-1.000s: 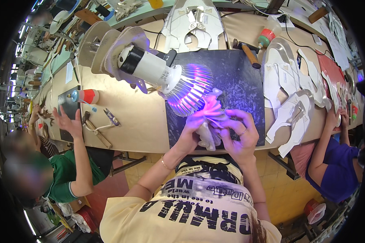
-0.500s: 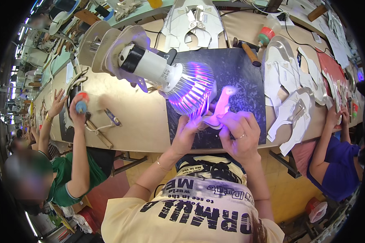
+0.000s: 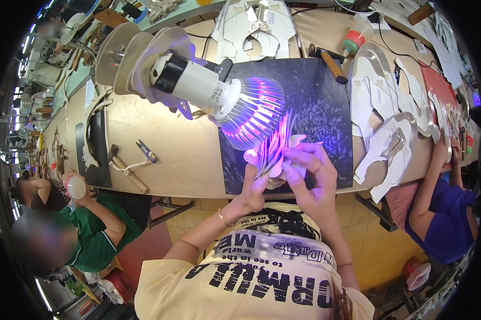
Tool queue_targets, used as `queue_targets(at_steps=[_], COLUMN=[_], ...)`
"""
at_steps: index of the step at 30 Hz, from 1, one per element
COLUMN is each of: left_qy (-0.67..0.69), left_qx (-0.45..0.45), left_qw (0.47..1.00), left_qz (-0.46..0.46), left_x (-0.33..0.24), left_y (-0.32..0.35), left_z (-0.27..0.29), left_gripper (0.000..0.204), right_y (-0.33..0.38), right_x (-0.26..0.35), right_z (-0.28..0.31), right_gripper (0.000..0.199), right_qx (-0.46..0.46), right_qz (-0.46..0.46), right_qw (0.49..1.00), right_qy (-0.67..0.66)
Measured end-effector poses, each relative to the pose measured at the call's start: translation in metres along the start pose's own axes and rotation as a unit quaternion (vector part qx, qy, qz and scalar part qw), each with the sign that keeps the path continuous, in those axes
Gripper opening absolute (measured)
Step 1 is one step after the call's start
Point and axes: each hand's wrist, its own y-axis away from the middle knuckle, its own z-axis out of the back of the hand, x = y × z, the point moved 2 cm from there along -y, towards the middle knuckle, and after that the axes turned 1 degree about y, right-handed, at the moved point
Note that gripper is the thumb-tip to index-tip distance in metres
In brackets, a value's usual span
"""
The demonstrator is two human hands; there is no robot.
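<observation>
A fanned bundle of thin, pale, leaf-like pieces [image 3: 272, 153], tinted pink and violet by the light, is gripped from its left side by my left hand [image 3: 253, 191]. My right hand [image 3: 316, 178] pinches the bundle's right side between thumb and fingers. Its exact hold on single pieces is partly hidden. Just above the bundle hangs a lamp with a finned, glowing purple head [image 3: 254, 114]. Both hands are over the near part of a scuffed black mat [image 3: 323, 106].
White cut shoe-upper parts [image 3: 376, 96] lie right of the mat, with more parts [image 3: 254, 32] behind it. A hammer [image 3: 332, 68] and a squeeze bottle [image 3: 355, 41] stand far right. Snips [image 3: 147, 151] and another hammer [image 3: 125, 168] lie left. Co-workers in green [image 3: 104, 226] and blue [image 3: 438, 216] sit alongside.
My hands held one pale piece stretched out on the mat before; now they hold a fanned bundle. The co-worker at left has drawn both arms back from the table with a bottle.
</observation>
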Motion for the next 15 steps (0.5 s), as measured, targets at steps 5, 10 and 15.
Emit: queue_targets(at_steps=[5, 10, 15], left_qy=[0.011, 0.036, 0.052], left_qx=[0.017, 0.035, 0.035], left_qw=[0.999, 0.999, 0.997], left_qz=[0.025, 0.006, -0.038], left_x=[0.003, 0.005, 0.009], left_y=[0.003, 0.008, 0.011], left_z=[0.005, 0.006, 0.006], left_gripper=[0.071, 0.074, 0.072], right_y=[0.003, 0.005, 0.002], right_x=[0.008, 0.014, 0.013], right_z=[0.002, 0.002, 0.000], right_gripper=[0.024, 0.010, 0.014], right_qx=[0.031, -0.005, -0.018], right_qz=[0.055, 0.078, 0.050], right_qw=[0.989, 0.989, 0.989], right_qy=[0.135, 0.126, 0.136])
